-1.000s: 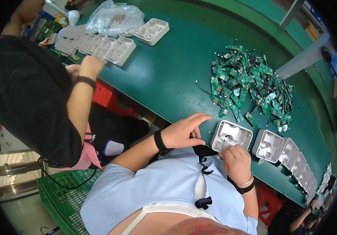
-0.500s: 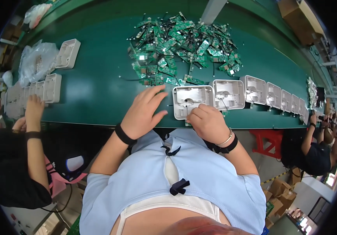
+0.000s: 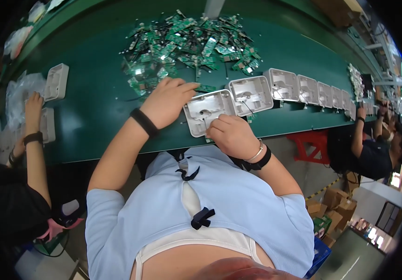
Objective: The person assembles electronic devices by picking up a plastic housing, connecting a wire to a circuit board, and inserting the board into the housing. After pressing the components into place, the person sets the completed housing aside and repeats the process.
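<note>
A white plastic housing [image 3: 204,111], an open shallow box with moulded posts inside, lies in front of me on the green table. At its far left corner is my left hand [image 3: 166,101], palm down and fingers stretched toward the circuit board pile [image 3: 187,44]; the thumb is near the housing's rim. My right hand [image 3: 233,136] is closed over the near right rim, fingertips pinched together. What they pinch is hidden. A bit of green circuit board [image 3: 209,139] shows under the near edge. Right beside stands another white housing [image 3: 251,95] with a thin black wire inside.
A row of similar white housings [image 3: 284,85] curves off to the right, small boards at their near edges. On the left, a co-worker's hand [image 3: 34,102] is among white housings [image 3: 57,81] and a clear plastic bag [image 3: 21,91]. A red stool [image 3: 309,145] stands below the table's right side.
My left hand has moved to the housing's far left corner, its spread fingers drawing closer together. My right hand keeps its pinch at the near rim. The whole view has shifted and tilted.
</note>
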A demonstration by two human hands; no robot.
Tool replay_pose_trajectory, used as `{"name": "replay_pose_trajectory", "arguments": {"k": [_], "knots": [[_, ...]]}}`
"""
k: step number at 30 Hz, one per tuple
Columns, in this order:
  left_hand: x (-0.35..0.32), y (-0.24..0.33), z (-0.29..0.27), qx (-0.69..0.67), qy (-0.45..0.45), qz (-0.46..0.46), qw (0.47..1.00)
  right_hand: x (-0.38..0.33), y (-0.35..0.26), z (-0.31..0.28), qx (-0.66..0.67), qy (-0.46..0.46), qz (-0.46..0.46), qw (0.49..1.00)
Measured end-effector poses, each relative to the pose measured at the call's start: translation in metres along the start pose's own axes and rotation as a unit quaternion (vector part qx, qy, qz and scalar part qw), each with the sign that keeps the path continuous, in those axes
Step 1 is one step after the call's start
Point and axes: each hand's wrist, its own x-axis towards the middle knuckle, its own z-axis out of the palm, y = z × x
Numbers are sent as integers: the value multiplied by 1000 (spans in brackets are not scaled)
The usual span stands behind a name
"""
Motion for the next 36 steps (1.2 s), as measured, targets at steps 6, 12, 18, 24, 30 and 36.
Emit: {"name": "replay_pose_trajectory", "arguments": {"k": [6,12,18,24,30,36], "knots": [[-4,1,-9,54,-3,-66,996,0,3,-2,-23,17,-4,1000],[-6,3,2,79,20,-96,992,-12,5,-24,-15,62,61,996],[-8,5,2,82,24,-166,982,-32,70,-44,-175,256,342,887],[-21,33,-16,7,141,-166,976,-60,92,-41,-189,163,427,869],[-51,49,-6,-425,-16,-328,844,-61,85,-40,-188,183,444,857],[-49,47,5,-478,1,-312,821,-65,86,-36,-194,195,438,856]]}}
